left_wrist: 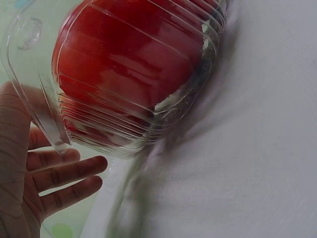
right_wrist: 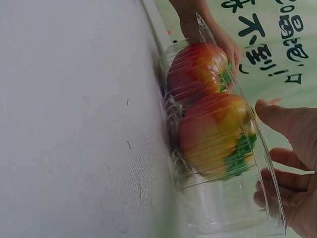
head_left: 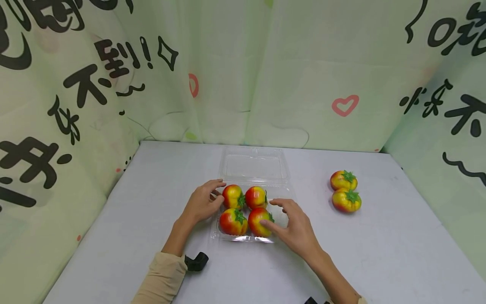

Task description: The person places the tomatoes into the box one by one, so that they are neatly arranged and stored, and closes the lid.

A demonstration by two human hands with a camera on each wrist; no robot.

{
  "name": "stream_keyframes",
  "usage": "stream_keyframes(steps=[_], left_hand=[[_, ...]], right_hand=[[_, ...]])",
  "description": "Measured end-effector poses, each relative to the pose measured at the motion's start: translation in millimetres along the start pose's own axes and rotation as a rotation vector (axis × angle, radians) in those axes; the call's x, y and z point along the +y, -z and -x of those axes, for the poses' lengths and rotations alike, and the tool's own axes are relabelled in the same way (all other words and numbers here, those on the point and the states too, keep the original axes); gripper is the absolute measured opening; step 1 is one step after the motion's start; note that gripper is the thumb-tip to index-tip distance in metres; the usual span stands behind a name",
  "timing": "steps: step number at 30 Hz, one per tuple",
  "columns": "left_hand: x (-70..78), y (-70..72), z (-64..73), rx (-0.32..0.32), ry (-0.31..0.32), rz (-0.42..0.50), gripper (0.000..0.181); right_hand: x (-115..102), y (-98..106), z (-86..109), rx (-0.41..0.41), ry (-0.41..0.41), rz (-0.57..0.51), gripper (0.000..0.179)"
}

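Note:
A clear plastic clamshell box (head_left: 243, 238) lies on the table with its lid (head_left: 254, 165) folded back. Several red-and-yellow tomato-like fruits with green leafy tops sit in its base, among them a front-left fruit (head_left: 230, 222) and a front-right fruit (head_left: 258, 222). At the box's left side is my left hand (head_left: 205, 202), its fingers loosely spread by the rim, as the left wrist view also shows. My right hand (head_left: 296, 228) hovers over the right side, thumb close to the front-right fruit. Whether that thumb touches it I cannot tell.
Two more such fruits, a rear one (head_left: 343, 180) and a front one (head_left: 346, 200), lie on the white table (head_left: 379, 245) to the right. Printed curtains (head_left: 303, 76) hang behind the table and along both sides.

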State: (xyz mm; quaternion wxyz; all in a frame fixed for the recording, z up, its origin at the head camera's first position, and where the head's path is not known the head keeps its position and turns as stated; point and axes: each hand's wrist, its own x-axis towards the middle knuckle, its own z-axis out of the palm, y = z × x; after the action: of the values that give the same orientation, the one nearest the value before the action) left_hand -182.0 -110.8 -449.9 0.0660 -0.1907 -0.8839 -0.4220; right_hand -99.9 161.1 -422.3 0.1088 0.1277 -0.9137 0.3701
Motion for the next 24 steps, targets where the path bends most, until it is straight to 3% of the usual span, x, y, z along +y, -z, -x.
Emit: stream_keyframes(steps=[24], left_hand=[[-1.3, -0.4, -0.2, -0.002, -0.006, 0.011, 0.042]], right_hand=[[11, 16, -2.7, 0.049, -0.014, 0.039, 0.054]])
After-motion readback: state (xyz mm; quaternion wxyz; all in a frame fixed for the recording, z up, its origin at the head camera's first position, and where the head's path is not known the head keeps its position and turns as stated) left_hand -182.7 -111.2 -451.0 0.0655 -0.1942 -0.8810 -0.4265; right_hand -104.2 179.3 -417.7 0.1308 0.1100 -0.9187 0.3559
